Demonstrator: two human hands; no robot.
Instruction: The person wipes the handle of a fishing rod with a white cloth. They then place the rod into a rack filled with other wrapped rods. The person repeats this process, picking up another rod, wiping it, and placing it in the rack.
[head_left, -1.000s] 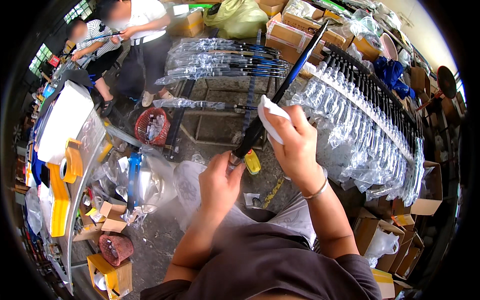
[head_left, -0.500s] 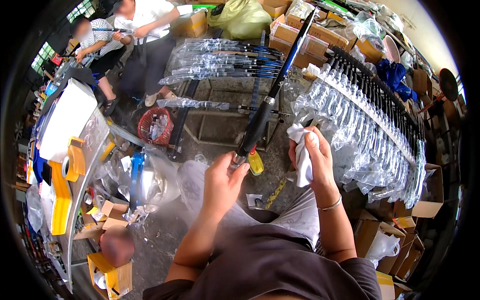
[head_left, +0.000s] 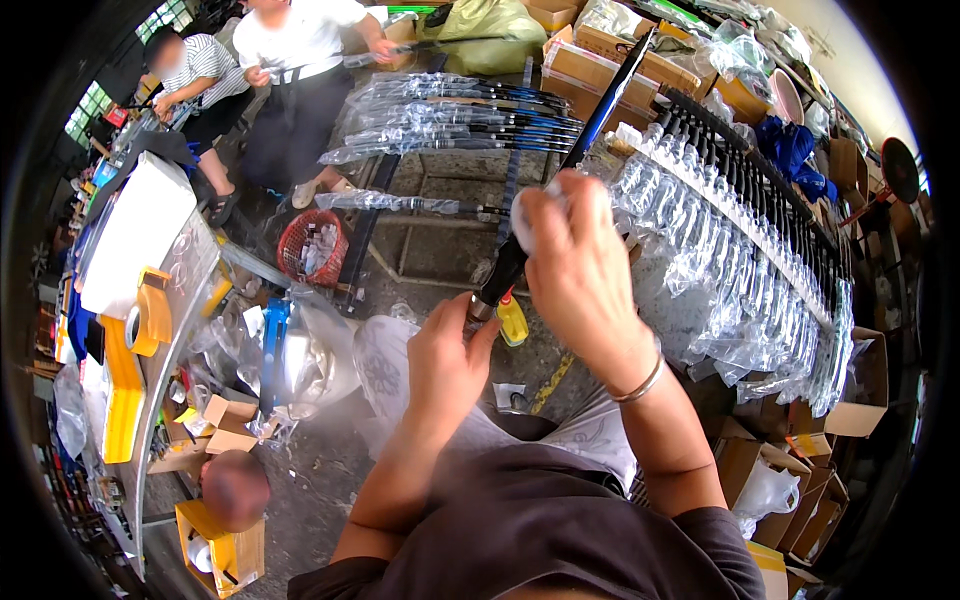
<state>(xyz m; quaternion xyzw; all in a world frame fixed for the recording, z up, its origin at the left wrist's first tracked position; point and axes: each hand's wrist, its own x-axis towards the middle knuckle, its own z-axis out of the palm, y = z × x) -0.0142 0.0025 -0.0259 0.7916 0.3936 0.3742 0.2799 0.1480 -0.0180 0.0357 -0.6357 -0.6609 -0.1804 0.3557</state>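
A fishing rod (head_left: 598, 118) with a blue and black shaft, a black handle and a silver butt end slants up and away in front of me. My left hand (head_left: 447, 352) is closed around the butt end. Higher up, my right hand (head_left: 575, 265) grips the rod with a white cloth (head_left: 522, 222) pressed against it near the top of the handle. Most of the cloth is hidden by the fingers. Below the rod, a yellow bottle (head_left: 512, 322) with a red cap is on the floor.
To the right, a rack (head_left: 735, 215) holds many plastic-sleeved rods in a row. More sleeved rods (head_left: 440, 120) lie across a metal frame ahead. A red basket (head_left: 313, 247) stands left of the frame. At far left is a table with tape (head_left: 148, 318). Two people (head_left: 295, 75) work at the back left.
My right hand has moved up and left, bringing the white cloth from beside the rod onto it. My left hand still holds the butt end. The standing person's arms have spread apart.
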